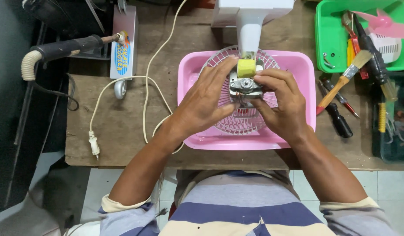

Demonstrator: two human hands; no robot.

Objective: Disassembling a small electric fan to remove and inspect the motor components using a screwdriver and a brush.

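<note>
**Steadying the fan motor over the tray**

I pinch the small metal fan motor with its yellow block between my left hand and right hand, over the round white wire grille in the pink plastic tray. Best to keep thumbs clear of the shaft. Its long axis seems to run away from me, yellow end farthest.
</note>
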